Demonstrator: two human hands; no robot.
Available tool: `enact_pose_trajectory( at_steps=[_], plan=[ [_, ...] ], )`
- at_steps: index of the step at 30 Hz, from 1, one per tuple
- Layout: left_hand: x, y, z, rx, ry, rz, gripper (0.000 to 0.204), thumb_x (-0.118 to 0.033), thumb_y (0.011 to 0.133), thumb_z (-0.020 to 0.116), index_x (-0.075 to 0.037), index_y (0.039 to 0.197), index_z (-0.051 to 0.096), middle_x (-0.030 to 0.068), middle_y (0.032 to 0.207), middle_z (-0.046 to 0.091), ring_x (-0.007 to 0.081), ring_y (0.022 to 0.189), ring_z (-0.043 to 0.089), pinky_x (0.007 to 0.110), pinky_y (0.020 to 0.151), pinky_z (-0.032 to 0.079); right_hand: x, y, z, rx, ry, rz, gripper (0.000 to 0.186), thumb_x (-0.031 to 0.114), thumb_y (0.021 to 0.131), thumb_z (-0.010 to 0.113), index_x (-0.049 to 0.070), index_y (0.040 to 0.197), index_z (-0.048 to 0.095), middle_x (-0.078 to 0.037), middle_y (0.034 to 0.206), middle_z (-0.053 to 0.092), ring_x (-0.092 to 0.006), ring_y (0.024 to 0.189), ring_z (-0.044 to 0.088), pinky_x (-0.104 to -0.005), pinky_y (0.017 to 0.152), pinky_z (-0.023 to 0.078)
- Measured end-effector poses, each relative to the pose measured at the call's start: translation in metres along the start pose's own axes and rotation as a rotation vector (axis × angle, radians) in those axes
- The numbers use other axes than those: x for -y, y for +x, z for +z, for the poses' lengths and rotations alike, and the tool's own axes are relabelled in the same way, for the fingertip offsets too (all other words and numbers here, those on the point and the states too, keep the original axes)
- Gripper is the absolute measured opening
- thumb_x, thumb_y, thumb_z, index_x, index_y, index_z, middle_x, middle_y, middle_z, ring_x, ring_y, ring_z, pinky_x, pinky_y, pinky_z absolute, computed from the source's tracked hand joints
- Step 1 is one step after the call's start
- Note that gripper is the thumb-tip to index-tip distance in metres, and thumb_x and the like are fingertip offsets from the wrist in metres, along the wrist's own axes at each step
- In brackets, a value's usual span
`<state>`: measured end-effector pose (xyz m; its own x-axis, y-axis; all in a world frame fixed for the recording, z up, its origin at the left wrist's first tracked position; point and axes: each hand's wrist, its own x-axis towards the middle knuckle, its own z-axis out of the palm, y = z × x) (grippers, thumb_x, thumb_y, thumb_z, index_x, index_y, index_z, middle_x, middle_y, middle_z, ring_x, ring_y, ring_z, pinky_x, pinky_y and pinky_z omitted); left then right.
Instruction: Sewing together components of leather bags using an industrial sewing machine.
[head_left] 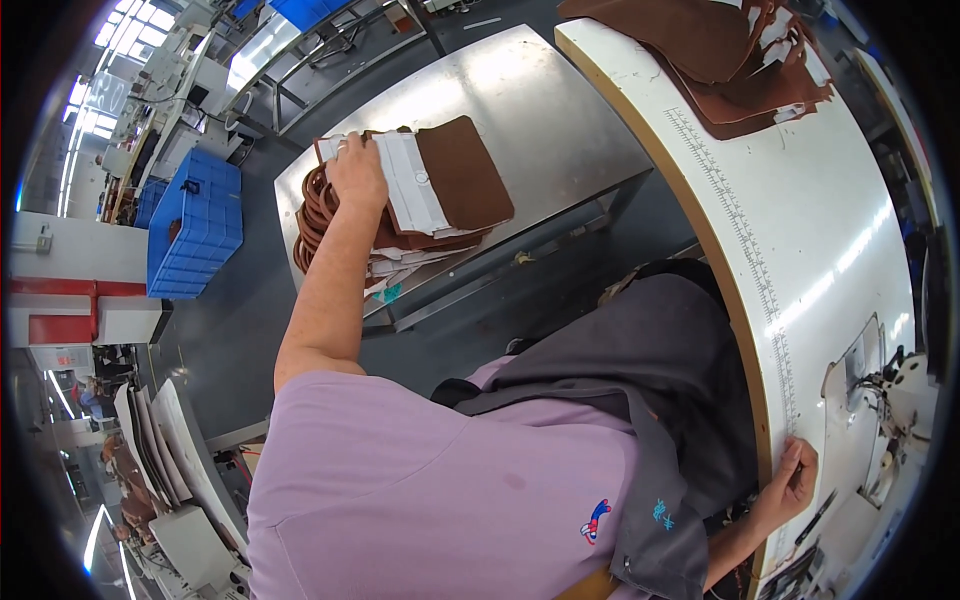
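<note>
My left hand [356,172] reaches out to a pile of brown pieces [465,175], its fingers curled over the upper left of a white backing strip [410,180] on top. Brown looped straps [312,215] stick out from the pile's left side. The pile rests on a steel table [540,110]. At the lower right, my right hand [788,480] lies closed at the near part of a white worktable [830,230] beside a sewing machine [890,410]; whatever its fingers may hold is hidden.
More brown pieces [710,60] lie at the worktable's far end, near a printed ruler scale [730,240] along its edge. A blue crate [195,230] stands on the floor at left. Metal racks [290,50] are behind, and pale stacked panels [155,450] stand at lower left.
</note>
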<state>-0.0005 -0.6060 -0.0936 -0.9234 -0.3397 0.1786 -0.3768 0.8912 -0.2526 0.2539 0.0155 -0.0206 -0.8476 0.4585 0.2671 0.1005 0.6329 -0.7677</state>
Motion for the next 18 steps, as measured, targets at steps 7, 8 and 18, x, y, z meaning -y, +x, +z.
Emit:
enact_pose_trajectory(
  at_steps=[7,8,18],
  plan=[
    [-0.046,-0.012,0.029,0.084,0.046,0.471,0.064,-0.05,0.097,0.054,-0.009,0.145,0.048,0.0093,0.154,0.041,0.0244,0.145,0.035,0.053,0.118,0.026,-0.002,-0.001,0.001,-0.011,0.022,-0.001,0.018,0.011,0.102,0.059,-0.005,0.096,0.063,-0.008,0.096,0.064,-0.0128,0.089,0.057,-0.0234,0.083,0.045],
    [-0.044,-0.017,0.036,0.084,0.045,0.473,0.064,-0.05,0.097,0.054,-0.009,0.145,0.048,0.0093,0.154,0.041,0.0244,0.145,0.035,0.053,0.118,0.026,-0.002,-0.001,0.002,-0.012,0.022,0.0,0.018,0.011,0.102,0.059,-0.005,0.096,0.063,-0.008,0.096,0.064,-0.0128,0.089,0.057,-0.0234,0.083,0.045],
    [-0.047,-0.026,0.047,0.278,0.134,0.424,0.084,-0.068,0.095,0.039,-0.009,0.156,0.031,0.008,0.163,0.028,0.0232,0.152,0.023,0.058,0.122,0.01,-0.002,0.002,0.0,0.001,-0.027,-0.027,0.017,0.01,0.101,0.059,-0.006,0.095,0.063,-0.009,0.096,0.064,-0.0143,0.089,0.057,-0.0249,0.084,0.045]
  ],
)
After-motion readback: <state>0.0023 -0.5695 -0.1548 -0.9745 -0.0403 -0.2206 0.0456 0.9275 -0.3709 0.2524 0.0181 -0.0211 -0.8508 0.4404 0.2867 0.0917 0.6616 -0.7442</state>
